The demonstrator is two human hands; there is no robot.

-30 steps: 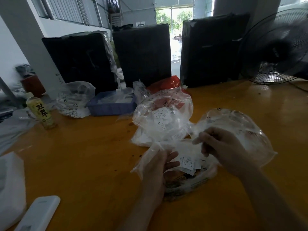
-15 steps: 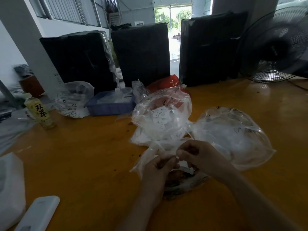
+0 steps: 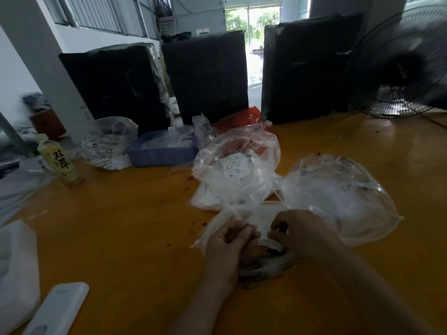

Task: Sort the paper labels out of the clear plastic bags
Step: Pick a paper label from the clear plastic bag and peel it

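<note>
Both hands work close together over a clear bag (image 3: pixel 242 213) that lies on the orange table (image 3: pixel 121 226), right in front of the person. That near bag looks crumpled, with something dark inside it by the wrists. The left hand (image 3: pixel 226 245) has its fingers curled around a bunched-up bit of the bag's plastic and holds it. The right hand (image 3: pixel 297 232) pinches a small white paper label (image 3: pixel 267 240) between thumb and fingers, just beside the left hand's fingertips. I cannot tell if the label is inside the plastic or already out.

Two more clear bags sit just behind the hands. The middle bag (image 3: pixel 238 172) is puffy and has many white labels in it, and one says XL. The right bag (image 3: pixel 338 197) is big and round, and it touches the middle bag at its side. A red bag (image 3: pixel 242 118) peeks out behind the middle one.

Farther left is a blue tray (image 3: pixel 162 153) with white and clear things in it. Next to the tray is another plastic bag (image 3: pixel 108 143) with printed marks on it. A drink bottle (image 3: pixel 60 160) with a pale green cap stands upright near the left edge of the table. A flat white thing (image 3: pixel 58 308) lies at the bottom left corner, near a soft white bundle (image 3: pixel 17 269).

Three big black wrapped blocks (image 3: pixel 205 76) stand along the far side of the table. A black fan (image 3: pixel 401 66) stands at the far right. An open doorway (image 3: pixel 251 20) with green trees outside shows between the blocks.
</note>
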